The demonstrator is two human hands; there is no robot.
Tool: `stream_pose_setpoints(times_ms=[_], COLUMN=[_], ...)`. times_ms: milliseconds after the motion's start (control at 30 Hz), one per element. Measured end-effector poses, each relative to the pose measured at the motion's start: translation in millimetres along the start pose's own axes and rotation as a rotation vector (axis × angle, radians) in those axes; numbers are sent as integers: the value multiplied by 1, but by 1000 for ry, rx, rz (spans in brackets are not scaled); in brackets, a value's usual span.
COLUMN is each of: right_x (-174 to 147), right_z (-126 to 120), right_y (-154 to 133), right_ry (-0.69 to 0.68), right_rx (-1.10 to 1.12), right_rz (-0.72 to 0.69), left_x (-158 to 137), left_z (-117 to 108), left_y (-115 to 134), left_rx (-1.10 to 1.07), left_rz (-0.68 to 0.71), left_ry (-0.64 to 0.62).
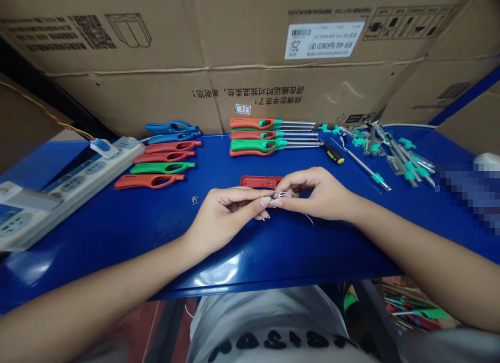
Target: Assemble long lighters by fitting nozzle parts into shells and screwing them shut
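Above the middle of the blue table my left hand [230,213] and my right hand [318,192] meet, fingertips pinched together. Between them is a small part, mostly covered by the fingers, with a bit of green showing. A thin white wire [308,217] loops over my right fingertips and trails below them. My left thumb and forefinger press on the part from the left, my right ones from the other side. Just behind the hands lies a red lighter handle half [258,182], its inner side facing up, partly hidden by my right hand.
Lighter handles [150,182] lie in a column at left, beside a white power strip [94,170] and small screws [195,200]. Assembled lighters [253,135] are stacked at the back, near a screwdriver [333,152]. Metal lighter tubes [402,157] are heaped at right. A cardboard wall [156,92] closes the back.
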State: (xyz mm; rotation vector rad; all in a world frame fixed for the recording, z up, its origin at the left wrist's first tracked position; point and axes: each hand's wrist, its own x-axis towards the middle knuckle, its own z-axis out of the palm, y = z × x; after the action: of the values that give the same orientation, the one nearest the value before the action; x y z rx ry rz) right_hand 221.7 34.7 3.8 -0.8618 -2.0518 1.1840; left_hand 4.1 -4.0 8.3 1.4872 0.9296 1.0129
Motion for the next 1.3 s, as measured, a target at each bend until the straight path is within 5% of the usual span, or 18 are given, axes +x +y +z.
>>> stream_pose_setpoints(times_ms=[400,633,1300], right_x=[0,-1,-1], right_z=[-7,-6,-5], right_y=[-7,-6,-5], right_ry=[-26,-42,-32], right_rx=[16,10,-10], right_rz=[-1,6,-5], left_x=[3,4,4], left_z=[-2,-5,-2], left_y=[-6,-7,-12], left_rx=[-208,-130,-298], left_rz=[-99,-26,-138], left_ry=[37,93,71])
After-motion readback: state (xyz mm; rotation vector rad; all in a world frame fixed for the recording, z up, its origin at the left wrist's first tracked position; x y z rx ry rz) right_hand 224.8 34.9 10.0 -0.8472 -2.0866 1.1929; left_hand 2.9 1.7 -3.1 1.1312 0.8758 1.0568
